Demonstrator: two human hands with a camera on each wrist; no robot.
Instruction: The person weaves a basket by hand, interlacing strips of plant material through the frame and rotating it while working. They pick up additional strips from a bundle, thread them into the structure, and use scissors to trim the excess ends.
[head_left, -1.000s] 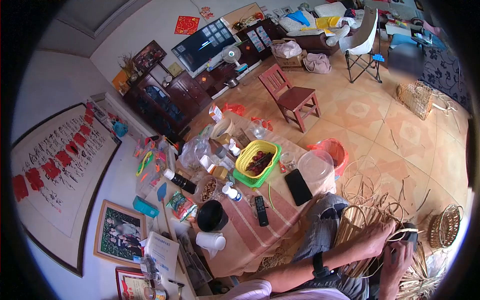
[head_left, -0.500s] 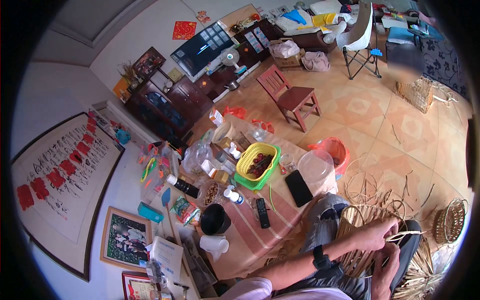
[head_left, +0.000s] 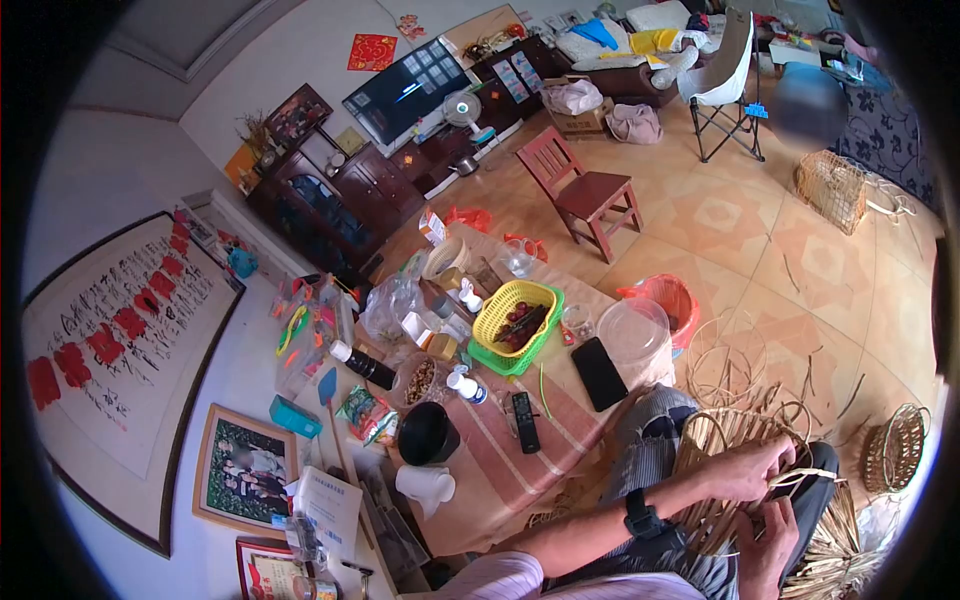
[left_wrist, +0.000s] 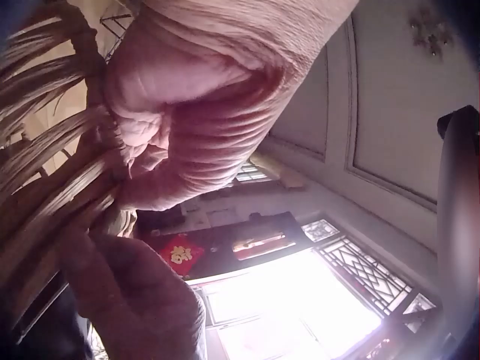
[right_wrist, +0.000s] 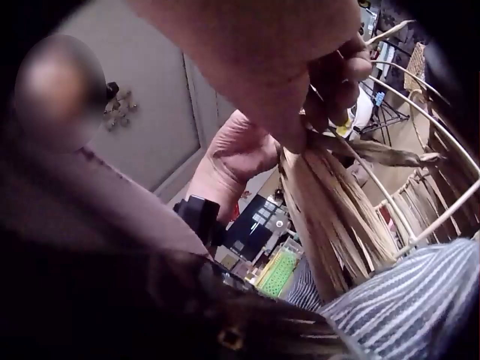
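An unfinished basket (head_left: pixel 705 450) of dried flat strips lies across my lap, on the grey striped trousers. My left hand (head_left: pixel 750 470), with a black band on its wrist, grips the basket's edge with curled fingers. In the left wrist view, the left hand (left_wrist: pixel 202 105) bends over the edge, above the slats (left_wrist: pixel 45 150). My right hand (head_left: pixel 765 545) is just below it at the same edge. The right wrist view has the right hand (right_wrist: pixel 307 82) pinching the edge between thumb and curled fingers. A pale strip (head_left: pixel 810 475) sticks out beside the hands.
A bundle of dried strips (head_left: pixel 840 545) and a small woven basket (head_left: pixel 893 450) lie to the right. On the left, the table (head_left: pixel 490 470) carries a phone (head_left: pixel 598 375), a remote (head_left: pixel 524 422) and a yellow basket (head_left: pixel 490 320). Loose strips (head_left: pixel 725 350) lie on the floor.
My right hand has moved down and left along the basket's edge. The pale strip's end has shifted; the left hand stays at the edge.
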